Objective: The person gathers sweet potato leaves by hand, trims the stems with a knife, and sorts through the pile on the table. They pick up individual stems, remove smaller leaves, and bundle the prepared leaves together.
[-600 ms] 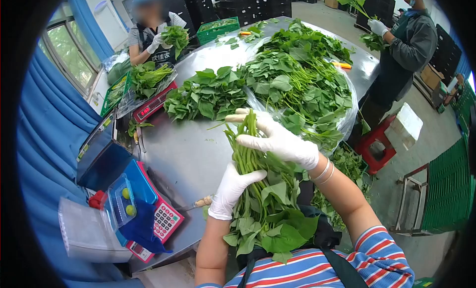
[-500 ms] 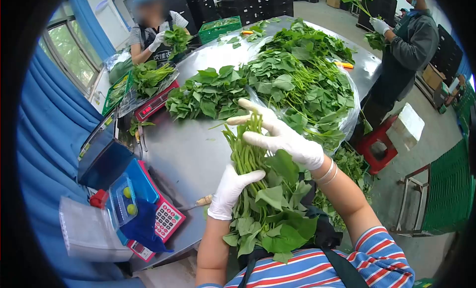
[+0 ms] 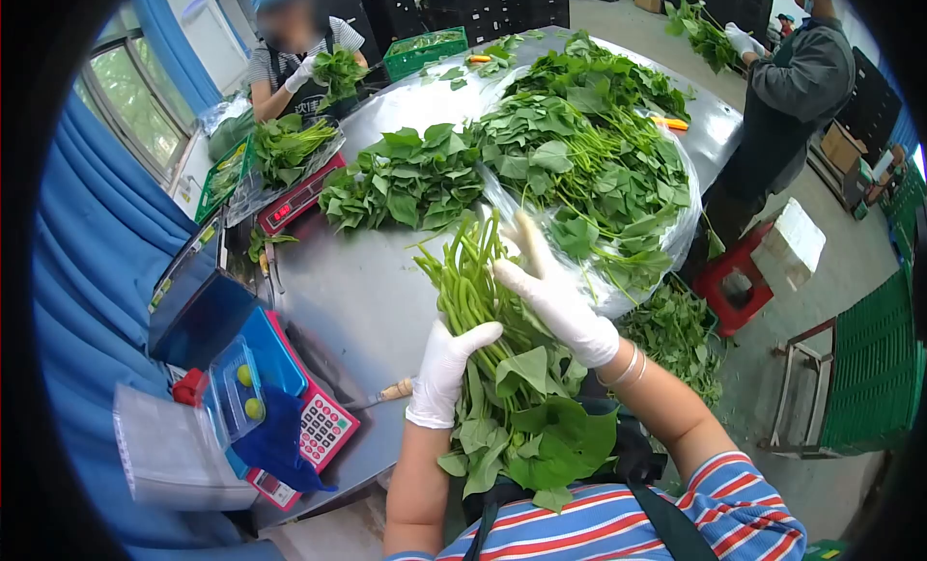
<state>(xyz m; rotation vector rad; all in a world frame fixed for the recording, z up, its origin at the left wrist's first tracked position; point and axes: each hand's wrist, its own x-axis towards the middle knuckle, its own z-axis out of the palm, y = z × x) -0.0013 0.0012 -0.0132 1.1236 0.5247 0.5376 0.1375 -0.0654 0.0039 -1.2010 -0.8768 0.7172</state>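
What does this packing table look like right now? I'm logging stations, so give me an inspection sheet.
Surface: steel table, bare in front.
Job's things: bunch of greens, cut stems pointing away.
Clutter: heaps of loose greens, knife, red scale, green crate.
Grippers: left hand grips the bunch; right hand rests on its stems; both gloved.
Cables: nothing seen.
Surroundings: two other people with greens, red stool, blue curtain.

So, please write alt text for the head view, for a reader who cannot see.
Two gloved hands, left hand and right hand, hold a bunch of greens over a metal table piled with leaves; a scale sits left.
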